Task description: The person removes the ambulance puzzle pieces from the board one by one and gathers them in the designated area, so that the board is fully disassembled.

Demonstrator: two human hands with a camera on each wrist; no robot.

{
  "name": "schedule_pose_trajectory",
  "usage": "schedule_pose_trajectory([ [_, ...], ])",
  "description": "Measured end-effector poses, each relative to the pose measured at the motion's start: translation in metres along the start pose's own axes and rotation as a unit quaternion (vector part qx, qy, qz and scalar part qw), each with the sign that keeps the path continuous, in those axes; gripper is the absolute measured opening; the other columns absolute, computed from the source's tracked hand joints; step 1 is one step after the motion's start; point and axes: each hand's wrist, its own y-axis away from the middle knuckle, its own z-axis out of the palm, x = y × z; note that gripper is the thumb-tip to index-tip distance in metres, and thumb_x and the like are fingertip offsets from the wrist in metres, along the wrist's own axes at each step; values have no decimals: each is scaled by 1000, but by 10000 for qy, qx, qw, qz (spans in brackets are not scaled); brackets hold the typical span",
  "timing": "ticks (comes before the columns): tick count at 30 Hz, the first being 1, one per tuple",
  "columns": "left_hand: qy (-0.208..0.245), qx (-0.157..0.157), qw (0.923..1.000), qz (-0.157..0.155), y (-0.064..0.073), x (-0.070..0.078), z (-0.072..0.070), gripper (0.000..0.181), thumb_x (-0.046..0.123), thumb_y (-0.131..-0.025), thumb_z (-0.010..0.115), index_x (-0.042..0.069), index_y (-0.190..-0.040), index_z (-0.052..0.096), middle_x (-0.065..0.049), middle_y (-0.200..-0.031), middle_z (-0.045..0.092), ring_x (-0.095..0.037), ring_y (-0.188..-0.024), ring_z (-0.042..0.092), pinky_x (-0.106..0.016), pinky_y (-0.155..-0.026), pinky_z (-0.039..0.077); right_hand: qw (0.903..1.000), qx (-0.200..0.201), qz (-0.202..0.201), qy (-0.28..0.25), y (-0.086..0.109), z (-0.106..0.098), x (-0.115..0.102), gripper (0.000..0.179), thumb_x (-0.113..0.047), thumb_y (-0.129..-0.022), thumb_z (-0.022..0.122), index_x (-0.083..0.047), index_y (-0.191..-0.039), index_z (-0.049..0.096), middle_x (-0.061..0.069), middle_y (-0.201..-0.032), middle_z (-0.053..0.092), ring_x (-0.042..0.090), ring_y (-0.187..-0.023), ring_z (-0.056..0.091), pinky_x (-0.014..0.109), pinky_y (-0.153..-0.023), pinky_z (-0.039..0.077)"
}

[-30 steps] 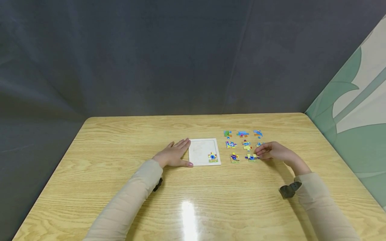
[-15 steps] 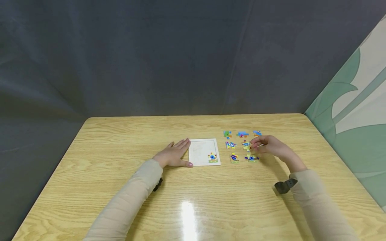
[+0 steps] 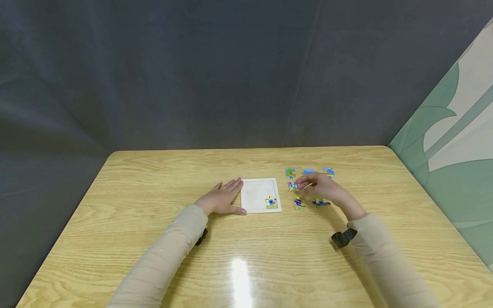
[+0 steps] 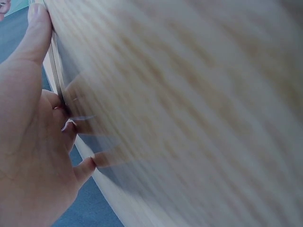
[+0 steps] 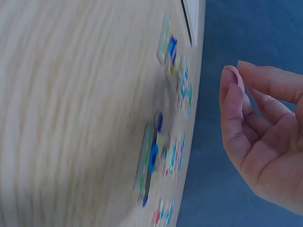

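Observation:
My left hand [image 3: 221, 199] rests at the left edge of a white puzzle tray [image 3: 254, 194], thumb and fingers spread. In the left wrist view, this left hand [image 4: 42, 127] shows fingertips touching the edge. One jigsaw piece with a yellow and blue picture [image 3: 271, 202] lies in the tray's front right corner. Above the loose pieces hovers my right hand [image 3: 327, 190], fingertips over the middle-row piece [image 3: 292, 186]. In the right wrist view, my right hand [image 5: 265, 127] has loosely curled fingers, with no piece visible between the tips.
Loose jigsaw pieces [image 3: 321, 203] lie in rows right of the tray; my right hand hides some. A front-row piece [image 3: 299, 203] lies nearest the tray. A dark curtain [image 3: 231, 77] hangs behind the wooden table [image 3: 154, 175]. A patterned panel [image 3: 454, 128] stands at the right.
My right hand has moved left over the loose pieces, from the right end of the rows to the side nearer the tray. The left hand and the tray have stayed in place.

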Motion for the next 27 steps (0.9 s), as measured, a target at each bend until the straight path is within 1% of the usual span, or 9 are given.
schedule_pose_trajectory([
  [4,20,4,10000,6,0,-1,0,97,62,-89,49,13,-155,-3,-1,-162,-9,-20,-151,-2,-49,-123,1,9997,-158,-167,15,-7,9,-3,29,1,-92,53,9,-119,58,23,-105,63,25,-96,61,26,-78,50],
  [8,20,6,10000,18,-1,-1,0,97,62,-89,49,13,-155,-3,-1,-162,-10,-20,-151,-2,-49,-123,1,9993,-284,-186,130,-13,17,-4,29,2,-91,55,10,-119,58,23,-104,63,17,-89,60,24,-75,50],
  [11,2,11,10000,28,-2,-2,2,97,62,-89,49,13,-155,-3,-1,-162,-9,-20,-151,-2,-49,-123,2,9989,-428,-152,74,-17,24,-6,28,3,-91,56,10,-118,58,23,-105,63,14,-87,59,23,-74,50],
  [17,-64,29,10000,40,-3,-3,3,97,62,-89,49,12,-155,-2,-2,-162,-9,-20,-151,-2,-49,-123,2,9975,-650,-283,-5,-21,37,-13,26,5,-90,55,10,-116,59,25,-107,64,23,-92,62,26,-72,51],
  [21,-37,32,10000,39,-3,-3,1,98,63,-89,49,12,-155,-3,-2,-162,-9,-21,-151,-2,-49,-123,1,9969,-660,-428,71,-23,45,-18,24,6,-89,56,10,-113,61,24,-105,65,23,-93,63,24,-71,50],
  [24,-24,39,10000,48,-3,-3,1,97,62,-89,50,12,-155,-2,-2,-162,-9,-21,-151,-2,-49,-123,2,9965,-645,-495,192,-26,49,-20,24,7,-88,58,9,-111,62,23,-104,66,23,-92,63,24,-73,52],
  [27,-27,52,10000,47,-4,-4,1,97,62,-89,50,12,-155,-2,-2,-162,-9,-21,-151,-2,-49,-123,2,9959,-674,-516,301,-27,52,-21,24,8,-87,59,8,-111,62,22,-106,65,26,-96,64,28,-78,54],
])
